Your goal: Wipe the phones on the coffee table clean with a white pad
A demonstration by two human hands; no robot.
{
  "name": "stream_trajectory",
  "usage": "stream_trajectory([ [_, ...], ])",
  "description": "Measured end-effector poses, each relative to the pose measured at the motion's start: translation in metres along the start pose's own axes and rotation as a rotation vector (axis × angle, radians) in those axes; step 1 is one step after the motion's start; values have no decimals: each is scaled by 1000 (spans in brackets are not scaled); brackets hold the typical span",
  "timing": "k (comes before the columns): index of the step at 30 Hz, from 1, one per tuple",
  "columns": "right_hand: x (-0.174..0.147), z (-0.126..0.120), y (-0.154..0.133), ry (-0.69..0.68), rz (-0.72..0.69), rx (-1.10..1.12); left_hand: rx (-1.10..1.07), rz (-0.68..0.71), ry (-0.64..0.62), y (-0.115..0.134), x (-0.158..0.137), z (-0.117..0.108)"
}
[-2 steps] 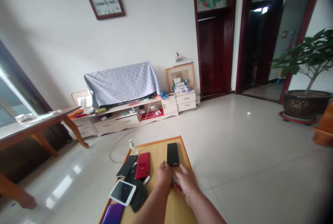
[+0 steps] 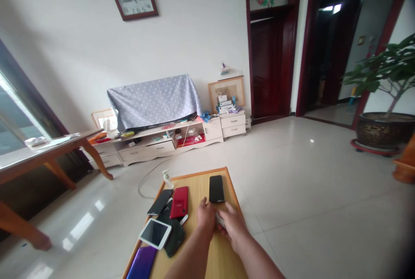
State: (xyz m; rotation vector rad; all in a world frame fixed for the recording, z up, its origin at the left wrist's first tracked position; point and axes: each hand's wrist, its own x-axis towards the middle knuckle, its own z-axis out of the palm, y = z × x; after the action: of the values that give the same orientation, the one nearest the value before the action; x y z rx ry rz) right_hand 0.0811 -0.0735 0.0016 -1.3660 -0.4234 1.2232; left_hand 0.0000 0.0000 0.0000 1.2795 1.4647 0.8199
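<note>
A black smartphone [image 2: 216,188] lies screen up near the far right corner of the small wooden table [image 2: 223,255]. Just in front of its near edge, my left hand [image 2: 205,217] and my right hand [image 2: 232,223] are close together, fingers closed. Between them a small pale grey object [image 2: 220,220] shows, mostly covered by my right fingers; its kind is hard to tell. To the left lie a red phone [image 2: 179,202], a dark phone [image 2: 160,202], a black phone or case [image 2: 175,238], a white-framed device [image 2: 155,233] and a purple phone [image 2: 142,263], some overlapping.
A clear pump bottle [image 2: 167,179] stands at the table's far left corner. Beyond are a white TV cabinet [image 2: 142,153] and a cloth-covered television [image 2: 155,102]. At left is a wooden table [image 2: 94,153], at right a potted plant [image 2: 384,134].
The whole view has shifted slightly, with the scene moving a little right and up. My hands keep nearly the same pose in front of the black smartphone.
</note>
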Motion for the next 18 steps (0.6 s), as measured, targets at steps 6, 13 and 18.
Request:
stream_trajectory([
  [6,-12,2,8,38,-11,-86,37,116,17,-17,-20,-18],
  [13,-33,10,21,-7,-48,-159,240,322,33,-32,-57,-55],
  [18,-51,13,23,-38,-72,-169,477,488,76,-26,-74,-94],
])
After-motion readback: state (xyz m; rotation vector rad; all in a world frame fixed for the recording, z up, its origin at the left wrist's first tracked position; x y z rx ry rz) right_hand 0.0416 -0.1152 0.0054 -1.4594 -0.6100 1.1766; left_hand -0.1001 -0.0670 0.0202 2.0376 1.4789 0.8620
